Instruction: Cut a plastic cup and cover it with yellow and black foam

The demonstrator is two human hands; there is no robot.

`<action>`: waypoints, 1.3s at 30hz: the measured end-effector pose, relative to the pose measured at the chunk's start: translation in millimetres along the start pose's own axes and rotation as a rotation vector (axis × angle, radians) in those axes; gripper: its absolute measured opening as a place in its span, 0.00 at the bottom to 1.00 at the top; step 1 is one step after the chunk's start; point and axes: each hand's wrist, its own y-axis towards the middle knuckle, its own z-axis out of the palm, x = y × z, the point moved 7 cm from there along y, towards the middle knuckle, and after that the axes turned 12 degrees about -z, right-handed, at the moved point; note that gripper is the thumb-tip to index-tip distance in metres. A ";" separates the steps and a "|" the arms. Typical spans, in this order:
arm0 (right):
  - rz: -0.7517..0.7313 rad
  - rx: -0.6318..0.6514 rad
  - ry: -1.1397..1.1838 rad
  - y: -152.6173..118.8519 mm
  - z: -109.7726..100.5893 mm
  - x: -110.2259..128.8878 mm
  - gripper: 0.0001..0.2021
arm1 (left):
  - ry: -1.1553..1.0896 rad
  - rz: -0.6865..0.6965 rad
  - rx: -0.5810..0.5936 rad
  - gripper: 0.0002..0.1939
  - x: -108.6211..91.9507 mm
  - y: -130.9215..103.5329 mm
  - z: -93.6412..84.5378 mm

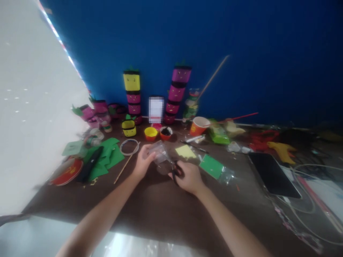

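Right hand [189,176] curls closed around the looped handles of black scissors [177,173], whose long axis runs towards 11 o'clock; blur hides how wide the blades stand. From that hand, the clear plastic piece [160,152] lies at 10 o'clock, just beyond the scissors. Left hand [144,161] is nearer to it, pinching its left side nearly shut, thumb on top, fingers partly hidden.

Seen from the plastic, a small cup with yellow contents [150,134] sits near 12 o'clock; beside it, a small orange cup [166,134] holds something dark. Towards 2 o'clock, an orange-red paper cup [197,128] has a thin red stick across its mouth. Farther off at 1 o'clock, a patterned jar [190,108] stands with a long wooden stick [214,75] rising from it.
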 end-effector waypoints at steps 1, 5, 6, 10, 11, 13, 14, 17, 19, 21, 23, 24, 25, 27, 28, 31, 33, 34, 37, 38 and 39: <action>-0.008 0.001 -0.023 0.7 -0.7 1.8 0.17 | -0.011 -0.011 0.010 0.23 0.5 -0.1 0.6; 0.006 -0.007 -0.089 1.4 0.2 1.0 0.17 | -0.039 -0.025 0.057 0.23 0.3 -1.1 4.1; 0.006 -0.011 -0.100 1.2 0.7 0.5 0.18 | -0.038 -0.020 0.064 0.23 -0.3 -1.4 4.8; 0.009 -0.018 -0.123 0.2 1.7 -0.5 0.18 | -0.034 -0.011 0.076 0.23 -1.0 -1.7 6.8; 0.010 -0.016 -0.126 0.0 2.0 -0.6 0.18 | -0.033 -0.016 0.077 0.23 -0.5 -1.5 7.0; 0.016 -0.014 -0.135 -0.3 2.6 -1.3 0.18 | -0.029 -0.022 0.077 0.23 0.7 -0.7 6.8; 0.017 -0.013 -0.140 -0.4 3.0 -1.6 0.17 | -0.022 -0.025 0.076 0.22 1.5 -0.2 6.5; 0.019 -0.021 -0.156 -0.3 3.2 -2.8 0.17 | 0.008 -0.038 0.069 0.21 4.2 1.2 5.1; 0.022 -0.027 -0.162 0.1 2.3 -3.2 0.17 | 0.018 -0.043 0.070 0.20 5.0 1.6 4.9; 0.032 -0.029 -0.152 0.4 0.7 -3.3 0.17 | 0.016 -0.043 0.080 0.20 4.7 1.4 5.7; 0.049 -0.022 -0.110 0.5 -0.1 -3.4 0.17 | 0.010 -0.046 0.086 0.20 4.0 1.2 6.6; 0.063 -0.023 -0.078 0.3 -0.2 -3.8 0.17 | 0.003 -0.049 0.088 0.20 3.7 1.1 6.9; 0.077 -0.022 -0.036 -0.2 0.6 -4.4 0.16 | -0.008 -0.055 0.088 0.20 3.4 1.0 7.0; 0.119 -0.038 0.076 -2.1 3.8 -8.0 0.15 | -0.039 -0.065 0.081 0.19 2.4 1.1 6.7; 0.147 -0.060 0.144 -3.4 5.8 -11.0 0.15 | -0.047 -0.055 0.069 0.19 0.6 0.9 6.1; 0.246 -0.164 0.366 -8.0 11.8 -24.2 0.14 | 0.010 0.056 0.019 0.24 -10.7 -1.6 4.8; 0.304 -0.242 0.456 -10.2 13.3 -33.0 0.14 | 0.111 0.159 -0.009 0.32 -19.8 -5.4 5.7; 0.324 -0.275 0.480 -10.7 13.1 -36.3 0.15 | 0.169 0.203 -0.027 0.35 -23.6 -7.6 6.0; 0.351 -0.341 0.505 -10.2 10.5 -40.5 0.17 | 0.332 0.297 -0.081 0.41 -31.7 -14.9 6.7; 0.356 -0.349 0.511 -9.8 10.0 -40.5 0.17 | 0.385 0.318 -0.091 0.43 -33.6 -17.3 7.3; 0.360 -0.352 0.518 -9.4 10.0 -40.3 0.17 | 0.449 0.336 -0.092 0.44 -35.1 -19.3 8.7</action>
